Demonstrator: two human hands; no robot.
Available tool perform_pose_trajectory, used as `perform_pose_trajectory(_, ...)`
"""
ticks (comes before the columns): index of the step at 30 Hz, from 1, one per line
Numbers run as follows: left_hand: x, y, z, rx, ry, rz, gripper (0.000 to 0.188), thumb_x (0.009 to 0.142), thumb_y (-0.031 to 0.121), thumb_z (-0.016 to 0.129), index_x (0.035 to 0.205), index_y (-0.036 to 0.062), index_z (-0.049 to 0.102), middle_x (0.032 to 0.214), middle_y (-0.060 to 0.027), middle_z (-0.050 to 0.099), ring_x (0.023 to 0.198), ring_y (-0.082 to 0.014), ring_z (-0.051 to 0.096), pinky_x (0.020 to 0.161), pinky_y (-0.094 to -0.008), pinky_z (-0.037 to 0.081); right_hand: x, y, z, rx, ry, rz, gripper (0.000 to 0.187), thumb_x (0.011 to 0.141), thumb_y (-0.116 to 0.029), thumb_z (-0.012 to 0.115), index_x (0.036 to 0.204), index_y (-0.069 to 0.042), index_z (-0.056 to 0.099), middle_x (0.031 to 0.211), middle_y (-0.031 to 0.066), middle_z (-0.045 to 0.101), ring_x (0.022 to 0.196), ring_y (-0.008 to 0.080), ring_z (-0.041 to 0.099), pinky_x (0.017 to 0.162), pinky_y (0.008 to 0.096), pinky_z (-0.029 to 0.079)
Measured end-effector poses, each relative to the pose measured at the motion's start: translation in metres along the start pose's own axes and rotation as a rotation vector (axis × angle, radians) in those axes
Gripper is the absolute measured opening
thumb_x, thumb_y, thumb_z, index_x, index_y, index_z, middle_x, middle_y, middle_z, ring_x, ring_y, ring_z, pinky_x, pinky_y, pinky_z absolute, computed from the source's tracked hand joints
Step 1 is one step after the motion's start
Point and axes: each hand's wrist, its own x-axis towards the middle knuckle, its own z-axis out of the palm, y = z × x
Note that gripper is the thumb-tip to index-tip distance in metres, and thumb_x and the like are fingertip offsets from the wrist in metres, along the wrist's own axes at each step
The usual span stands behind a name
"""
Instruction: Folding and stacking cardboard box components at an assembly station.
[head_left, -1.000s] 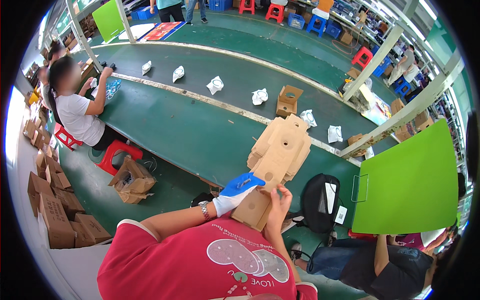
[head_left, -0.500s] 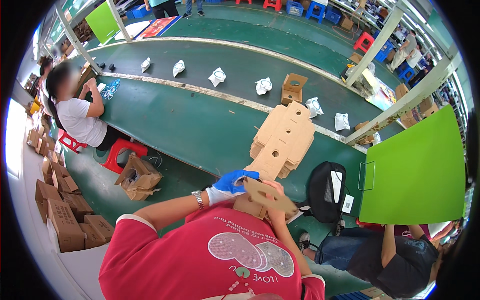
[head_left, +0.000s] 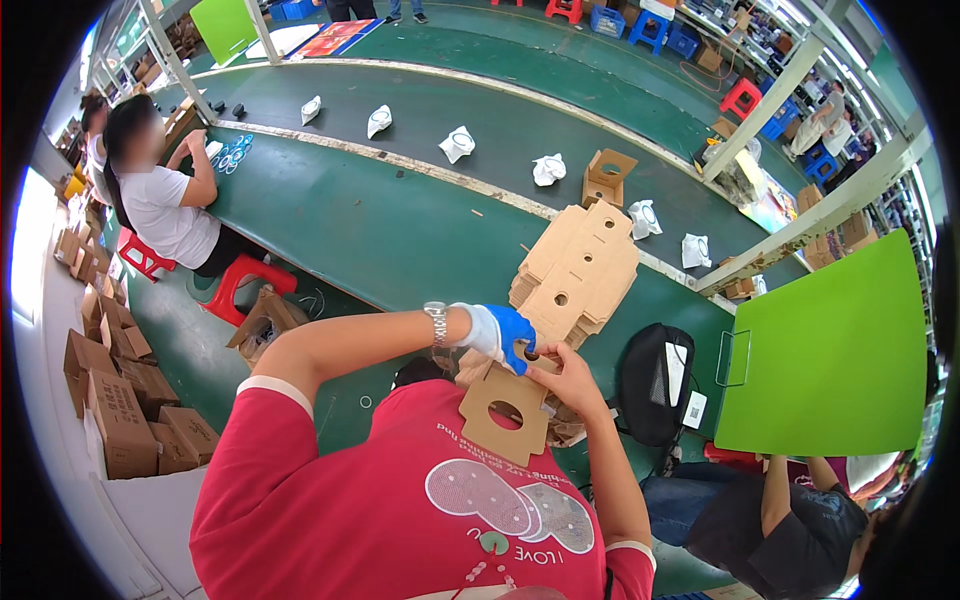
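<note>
At the table's near edge, close to my red shirt, a partly folded brown cardboard box (head_left: 478, 426) has a flap with a large round cutout hanging toward me. My left hand (head_left: 508, 336), in a blue and white glove, grips its far end, fingers closed around a smaller hole. My bare right hand (head_left: 570, 378) pinches the same end from the right, thumb beside the gloved fingers. Part of the box is hidden beneath the hands. Just beyond them lies a stack of flat cardboard box blanks (head_left: 560, 275) with round holes.
White wrapped items (head_left: 549, 170) stand spaced along the dark conveyor belt (head_left: 420, 100). An open cardboard box (head_left: 607, 178) sits beyond the stack. A black bag (head_left: 650, 390) and a green board (head_left: 825, 350) are at right. One person (head_left: 165, 205) sits at left; another (head_left: 780, 515) is at right.
Both hands have shifted to the box's far end. The flap, tilted over my right hand before, now hangs down toward my shirt. My left elbow has swung outward and up.
</note>
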Motion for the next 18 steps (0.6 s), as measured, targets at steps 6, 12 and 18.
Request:
perform_pose_trajectory(6, 0.020, 0.002, 0.013, 0.154, 0.097, 0.071, 0.044, 0.080, 0.046, 0.072, 0.106, 0.0115, 0.074, 0.105, -0.0175, 0.069, 0.100, -0.0350, 0.065, 0.086, -0.0436, 0.052, 0.008, 0.007, 0.002, -0.216, 0.108, -0.167, 0.032, 0.075, -0.025, 0.079, 0.090, 0.002, 0.068, 0.089, 0.0204, 0.068, 0.082, 0.0349, 0.068, 0.072, 0.0417, 0.053)
perform_pose_trajectory(12, 0.030, -0.017, 0.004, 0.033, 0.381, 0.077, 0.035, 0.077, 0.032, 0.076, 0.103, 0.0086, 0.073, 0.103, -0.0143, 0.070, 0.094, -0.0312, 0.066, 0.084, -0.0400, 0.053, 0.027, -0.009, -0.001, -0.354, 0.300, -0.106, 0.030, 0.074, -0.023, 0.077, 0.097, -0.004, 0.073, 0.097, 0.0191, 0.066, 0.092, 0.0386, 0.063, 0.079, 0.0473, 0.050)
perform_pose_trajectory(18, -0.034, -0.072, 0.015, -0.924, 0.712, 0.046, 0.049, 0.099, 0.013, 0.052, 0.144, -0.0022, 0.041, 0.147, -0.0111, 0.046, 0.135, -0.0209, 0.044, 0.113, -0.0355, 0.037, 0.017, 0.006, 0.024, -0.374, 0.547, 0.003, 0.033, 0.078, -0.026, 0.075, 0.097, 0.000, 0.066, 0.098, 0.0186, 0.063, 0.094, 0.0374, 0.062, 0.079, 0.0484, 0.050)
